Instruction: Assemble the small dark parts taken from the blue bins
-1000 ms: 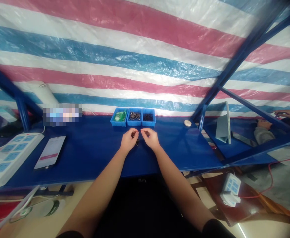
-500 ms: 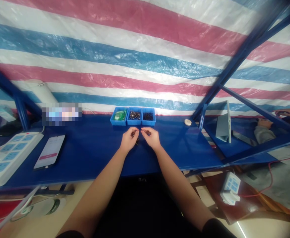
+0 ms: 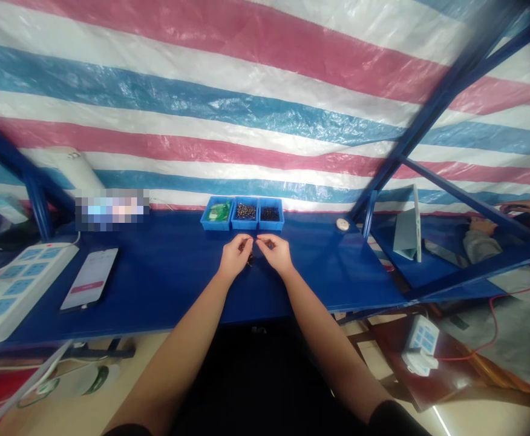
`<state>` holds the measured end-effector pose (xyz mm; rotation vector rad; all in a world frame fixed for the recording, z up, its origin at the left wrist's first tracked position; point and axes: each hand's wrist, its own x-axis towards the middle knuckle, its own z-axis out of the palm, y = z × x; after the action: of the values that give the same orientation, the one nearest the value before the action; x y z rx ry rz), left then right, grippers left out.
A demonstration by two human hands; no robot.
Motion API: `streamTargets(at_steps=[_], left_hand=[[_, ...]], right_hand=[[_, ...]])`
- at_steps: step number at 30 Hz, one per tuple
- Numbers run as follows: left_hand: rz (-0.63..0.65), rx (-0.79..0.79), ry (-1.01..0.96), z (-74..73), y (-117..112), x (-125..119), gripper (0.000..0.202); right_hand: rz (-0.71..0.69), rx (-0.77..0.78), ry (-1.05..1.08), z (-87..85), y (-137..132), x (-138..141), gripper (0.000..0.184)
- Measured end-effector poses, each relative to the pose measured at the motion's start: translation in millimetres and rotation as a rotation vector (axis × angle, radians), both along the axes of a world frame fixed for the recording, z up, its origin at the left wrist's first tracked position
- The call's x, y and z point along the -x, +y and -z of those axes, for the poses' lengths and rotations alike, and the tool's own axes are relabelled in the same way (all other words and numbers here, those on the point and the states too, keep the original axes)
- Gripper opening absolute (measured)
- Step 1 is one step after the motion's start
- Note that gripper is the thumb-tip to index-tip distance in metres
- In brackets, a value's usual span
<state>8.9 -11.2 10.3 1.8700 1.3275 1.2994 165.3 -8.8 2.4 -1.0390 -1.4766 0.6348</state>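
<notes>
Both my hands meet over the middle of the blue table [image 3: 165,284], just in front of three small blue bins. My left hand [image 3: 235,257] is pinched on a tiny dark part, too small to name. My right hand [image 3: 275,253] is pinched too, fingertips almost touching the left ones, with small dark bits showing inside it. The left bin [image 3: 218,214] holds green packets, the middle bin [image 3: 245,212] holds small metallic parts, and the right bin [image 3: 271,214] holds dark parts.
A phone [image 3: 90,278] and a white power strip [image 3: 17,284] lie at the table's left. A small round white thing [image 3: 342,224] sits right of the bins. A tablet [image 3: 408,224] stands on the neighbouring bench, where another person's hand [image 3: 526,209] rests. Striped tarp hangs behind.
Almost nothing differs; my two hands stay pinched together at the same spot, with only slight finger shifts.
</notes>
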Motion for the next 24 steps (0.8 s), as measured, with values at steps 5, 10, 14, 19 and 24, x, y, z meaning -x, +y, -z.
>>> streamTargets(at_steps=[5, 10, 14, 19, 24], left_hand=[[0.006, -0.003, -0.014, 1.1, 0.7, -0.1, 0.025], [0.018, -0.001, 0.005, -0.2, 0.0, 0.8, 0.025], [0.023, 0.007, -0.003, -1.3, -0.8, 0.8, 0.025], [0.026, 0.011, -0.022, -0.5, -0.4, -0.1, 0.026], [0.021, 0.018, 0.0, 0.1, 0.6, 0.0, 0.026]], right_hand=[[0.004, 0.009, -0.002, -1.9, -1.3, 0.4, 0.023], [-0.006, -0.001, 0.003, -1.8, -1.7, 0.2, 0.023], [-0.013, -0.004, 0.007, -1.0, -1.3, 0.2, 0.023], [-0.004, 0.0, 0.007, -0.6, -1.1, 0.0, 0.023], [-0.006, 0.001, -0.001, -0.4, -0.9, 0.6, 0.023]])
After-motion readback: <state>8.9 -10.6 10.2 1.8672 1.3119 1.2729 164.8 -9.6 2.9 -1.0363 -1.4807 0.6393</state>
